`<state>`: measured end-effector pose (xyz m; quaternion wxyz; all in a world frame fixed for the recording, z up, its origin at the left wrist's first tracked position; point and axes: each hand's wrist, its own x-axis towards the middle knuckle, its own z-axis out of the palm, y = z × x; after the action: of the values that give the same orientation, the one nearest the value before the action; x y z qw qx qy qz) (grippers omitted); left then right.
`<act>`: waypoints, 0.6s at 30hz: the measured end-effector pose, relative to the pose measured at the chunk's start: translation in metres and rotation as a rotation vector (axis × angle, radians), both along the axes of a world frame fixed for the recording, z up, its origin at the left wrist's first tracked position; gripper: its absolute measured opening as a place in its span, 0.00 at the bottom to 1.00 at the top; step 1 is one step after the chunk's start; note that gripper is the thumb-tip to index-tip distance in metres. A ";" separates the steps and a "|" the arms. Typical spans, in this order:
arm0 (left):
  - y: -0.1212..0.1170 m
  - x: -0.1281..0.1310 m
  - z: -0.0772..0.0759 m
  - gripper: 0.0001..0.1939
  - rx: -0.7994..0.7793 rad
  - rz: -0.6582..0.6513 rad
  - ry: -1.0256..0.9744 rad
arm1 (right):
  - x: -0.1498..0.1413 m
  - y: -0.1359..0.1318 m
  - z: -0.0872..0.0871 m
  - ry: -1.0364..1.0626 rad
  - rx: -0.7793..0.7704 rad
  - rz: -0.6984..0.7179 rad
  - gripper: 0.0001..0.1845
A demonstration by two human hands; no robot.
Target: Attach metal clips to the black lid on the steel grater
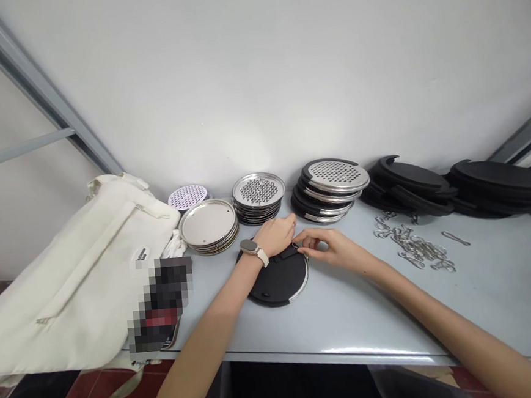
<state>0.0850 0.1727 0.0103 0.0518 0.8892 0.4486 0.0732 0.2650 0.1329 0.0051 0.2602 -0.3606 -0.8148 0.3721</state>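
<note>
A black round disc (276,283) with a silver metal rim along its right side lies flat on the grey table in front of me. My left hand (278,235), a watch on its wrist, is closed at the far edge of this disc; its fingertips are partly hidden. At the disc's upper right, the thumb and fingers of my right hand (321,247) pinch a small metal clip (295,244), of which only a bit of wire shows. A raised black strip (285,256) crosses the disc just below both hands.
Several loose metal clips (416,245) lie on the right. Along the wall stand stacks of plain metal discs (208,223), grater discs (259,190), black-rimmed grater discs (337,174) and black discs (413,175). A cream bag (82,268) fills the left side.
</note>
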 end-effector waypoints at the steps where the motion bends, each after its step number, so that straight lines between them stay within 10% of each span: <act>1: 0.000 0.000 0.000 0.09 -0.004 0.001 -0.001 | 0.000 0.000 0.000 0.000 -0.001 -0.001 0.15; 18: 0.000 0.000 0.001 0.09 -0.002 -0.004 -0.003 | -0.001 0.000 0.002 -0.008 0.001 0.003 0.14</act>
<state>0.0850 0.1728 0.0112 0.0536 0.8900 0.4467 0.0741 0.2640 0.1325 0.0066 0.2565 -0.3607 -0.8164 0.3708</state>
